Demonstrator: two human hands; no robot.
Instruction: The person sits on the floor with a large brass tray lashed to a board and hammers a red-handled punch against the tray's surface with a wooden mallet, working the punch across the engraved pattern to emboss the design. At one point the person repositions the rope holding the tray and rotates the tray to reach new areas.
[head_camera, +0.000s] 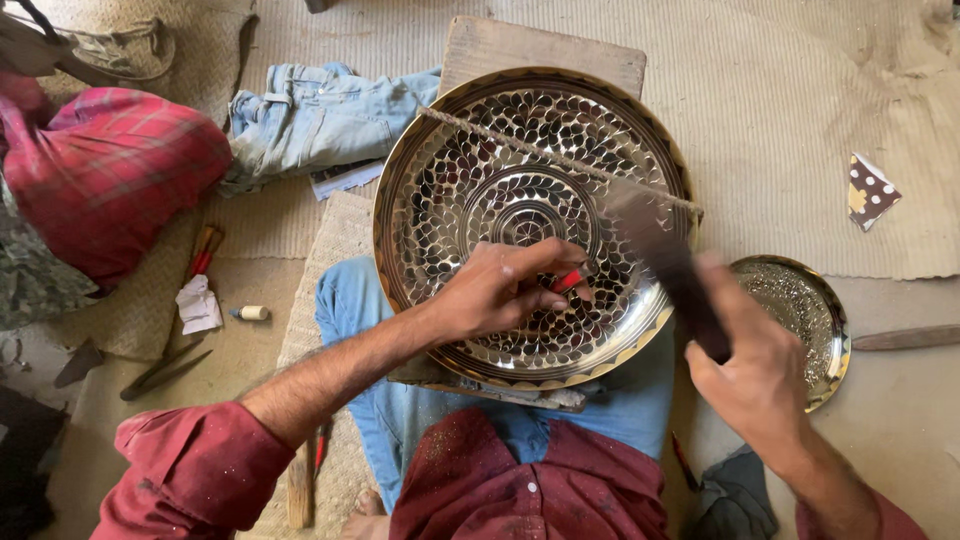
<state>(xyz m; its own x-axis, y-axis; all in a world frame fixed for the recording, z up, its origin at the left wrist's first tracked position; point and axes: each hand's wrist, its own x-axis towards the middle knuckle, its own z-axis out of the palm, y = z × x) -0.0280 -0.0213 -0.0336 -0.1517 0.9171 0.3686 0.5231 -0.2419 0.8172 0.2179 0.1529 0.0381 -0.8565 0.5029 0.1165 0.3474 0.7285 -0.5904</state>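
Brass fills the middle of the scene: a large engraved plate (520, 200) rests tilted across the person's lap, its far edge against a wooden block (545, 50). The left hand (500, 290) lies on the plate's lower half, fingers pinched around a small red-handled tool (568, 281) whose tip touches the patterned surface. To the right, just off the rim, the right hand (755, 375) is clenched around a dark hammer (665, 260), blurred, its head above the plate near the tool. A smaller metal dish (800, 320) sits on the floor beside that hand. Folded jeans (320, 120) lie beyond the plate.
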